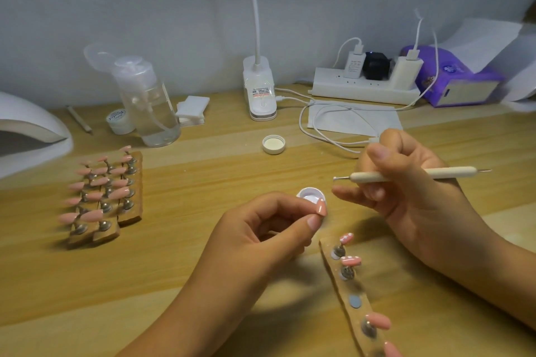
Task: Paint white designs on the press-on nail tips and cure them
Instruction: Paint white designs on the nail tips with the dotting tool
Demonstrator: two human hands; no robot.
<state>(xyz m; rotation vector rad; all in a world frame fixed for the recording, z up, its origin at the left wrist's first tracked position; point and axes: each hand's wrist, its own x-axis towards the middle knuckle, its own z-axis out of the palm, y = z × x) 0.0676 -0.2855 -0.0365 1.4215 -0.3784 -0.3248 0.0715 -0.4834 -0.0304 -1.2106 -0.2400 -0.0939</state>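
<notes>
Head view. We pinch 1 pink nail tip (320, 208) between the thumb and forefinger of the left hand (261, 232). It is raised off the table (203, 264), just in front of the open paint pot (308, 195). We judge that this placement shortens each pass from paint to tip.

The right hand (412, 182) grips the dotting tool (406, 175) like a pen. The tool lies nearly level, with its ball end pointing left, near the held tip but apart from it. We judge that this grip suits placing dots rather than strokes.

The cap (273, 144) lies upturned farther back, away from both hands. The strip (358, 315) lies just right of the left hand. Its 1 bare disc (354, 301) is probably the seat of the held tip.

The held tip is pink, smooth and narrow. We cannot tell whether it carries any white. The 2 tips (346, 238) at the far end of the strip show white dots.

The rack (104, 191) of pink tips stands well to the left, near the curing lamp (29, 124). We judge that it is staged there for curing.
</notes>
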